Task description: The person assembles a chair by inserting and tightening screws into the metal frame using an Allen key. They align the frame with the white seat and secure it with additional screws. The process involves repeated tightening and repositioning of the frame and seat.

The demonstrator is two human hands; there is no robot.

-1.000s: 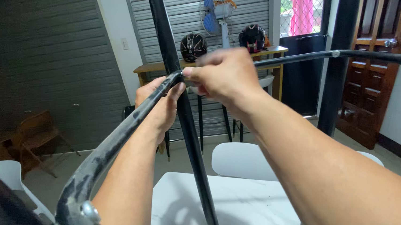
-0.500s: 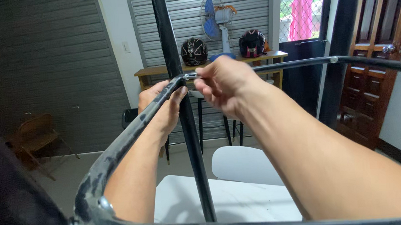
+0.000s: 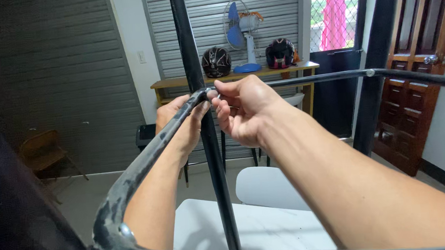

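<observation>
A worn black metal frame tube (image 3: 146, 156) curves up from the lower left to a bend near a black upright pole (image 3: 211, 157). My left hand (image 3: 180, 120) grips the tube just below that bend. My right hand (image 3: 245, 110) pinches something small at the bend, where a thinner horizontal bar (image 3: 334, 75) runs off to the right. What the fingers pinch is hidden. Both forearms reach up from the bottom of the view.
Below stand a white table (image 3: 261, 232) and a white chair (image 3: 268, 187). At the back a wooden shelf (image 3: 235, 77) carries two dark helmets (image 3: 216, 62) and a blue fan (image 3: 239, 35). A brown folding chair (image 3: 44, 153) is at left, a wooden door (image 3: 417, 75) at right.
The view has tilted and drawn back slightly. My right hand has shifted from gripping over the bend to pinching at it with the fingertips. My left hand keeps its hold.
</observation>
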